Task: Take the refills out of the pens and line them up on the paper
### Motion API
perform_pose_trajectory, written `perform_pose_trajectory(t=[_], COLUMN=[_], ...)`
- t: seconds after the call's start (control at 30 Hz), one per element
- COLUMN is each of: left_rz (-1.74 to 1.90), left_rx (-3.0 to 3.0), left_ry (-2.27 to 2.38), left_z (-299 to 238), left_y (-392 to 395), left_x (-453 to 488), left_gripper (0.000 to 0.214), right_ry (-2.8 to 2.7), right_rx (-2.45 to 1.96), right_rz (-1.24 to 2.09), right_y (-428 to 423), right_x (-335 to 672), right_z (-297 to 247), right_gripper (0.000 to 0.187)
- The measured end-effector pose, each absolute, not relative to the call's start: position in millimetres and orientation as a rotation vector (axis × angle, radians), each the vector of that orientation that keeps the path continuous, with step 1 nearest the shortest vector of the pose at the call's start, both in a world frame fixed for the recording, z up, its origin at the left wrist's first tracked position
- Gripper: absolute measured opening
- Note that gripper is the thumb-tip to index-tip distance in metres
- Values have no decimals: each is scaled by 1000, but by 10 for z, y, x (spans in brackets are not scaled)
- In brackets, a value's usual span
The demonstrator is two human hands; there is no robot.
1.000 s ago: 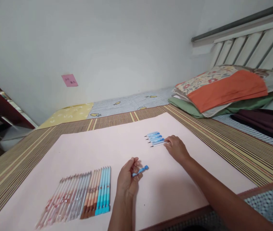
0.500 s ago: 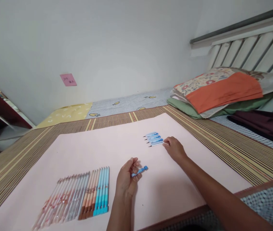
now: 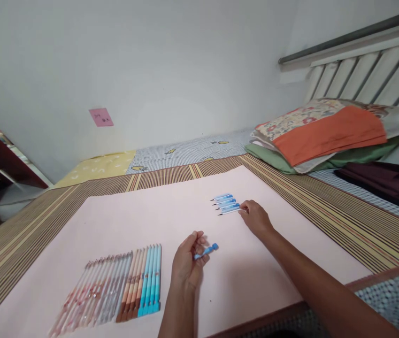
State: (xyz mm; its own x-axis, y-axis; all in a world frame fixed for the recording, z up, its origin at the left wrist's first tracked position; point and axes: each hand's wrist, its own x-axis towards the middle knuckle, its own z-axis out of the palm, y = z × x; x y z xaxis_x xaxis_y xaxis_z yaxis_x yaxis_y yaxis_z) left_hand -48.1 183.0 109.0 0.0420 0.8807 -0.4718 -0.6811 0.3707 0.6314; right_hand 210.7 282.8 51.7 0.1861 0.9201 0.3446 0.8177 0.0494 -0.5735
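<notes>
My right hand [image 3: 254,217] pinches the rear end of a slim white pen [image 3: 230,212] with a dark tip that points left. This pen lies nearest to me in a short row of blue-and-white pens [image 3: 224,201], side by side on the pale pink sheet [image 3: 143,216]. Closer to me, my left hand [image 3: 188,256] is curled around a blue pen [image 3: 209,250]. Its blue knobbed end sticks out to the right, and the rest is hidden in the palm and fingers.
Left of my left hand lies a neat row of several pens: clear-pinkish ones [image 3: 87,295], brown ones [image 3: 131,291] and turquoise ones [image 3: 153,281]. A striped mat [image 3: 273,183] surrounds the sheet. Folded bedding [image 3: 326,136] is piled at the right, beside dark clothing [image 3: 382,183].
</notes>
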Motion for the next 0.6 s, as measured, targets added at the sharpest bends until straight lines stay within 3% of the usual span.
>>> perform_pose_trajectory(t=[0.6], left_rz=[1208], left_rx=[188], left_ry=[925], left_z=[1148], left_y=[1822], left_x=[-469], left_gripper=[18], right_ry=[-1533], right_rx=[-1742], right_rz=[318], right_y=[2811], right_x=[2121], right_z=[542], right_gripper=[7])
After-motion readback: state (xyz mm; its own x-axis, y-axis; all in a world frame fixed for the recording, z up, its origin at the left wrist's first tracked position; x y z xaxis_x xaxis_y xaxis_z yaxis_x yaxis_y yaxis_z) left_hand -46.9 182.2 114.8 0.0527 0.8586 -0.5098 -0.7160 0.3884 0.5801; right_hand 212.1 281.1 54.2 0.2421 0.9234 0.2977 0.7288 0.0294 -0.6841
